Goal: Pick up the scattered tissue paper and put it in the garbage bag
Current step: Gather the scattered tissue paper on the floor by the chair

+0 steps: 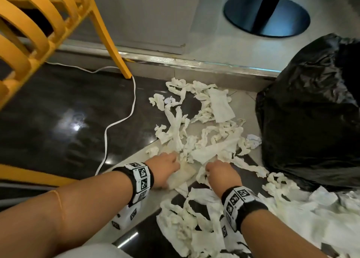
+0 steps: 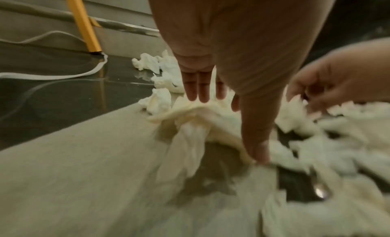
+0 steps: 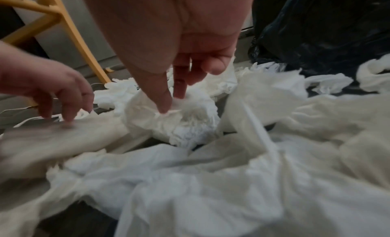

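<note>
The tissue paper (image 1: 196, 140) lies scattered on the floor (image 1: 58, 111) beside the garbage bag (image 1: 311, 111). The left hand (image 1: 162, 169) presses a sheet with straight fingers; the right hand (image 1: 221, 173) seems to pinch a crumpled piece, though blur hides detail. Better to gather many strips together before lifting.

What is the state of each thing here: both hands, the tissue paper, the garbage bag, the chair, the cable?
left hand: fingers straight, pressing on tissue
right hand: thumb and finger pinching a crumpled tissue wad
tissue paper: torn, scattered on the floor
garbage bag: black, standing at the right
yellow chair: standing
white cable: loose on the floor
</note>
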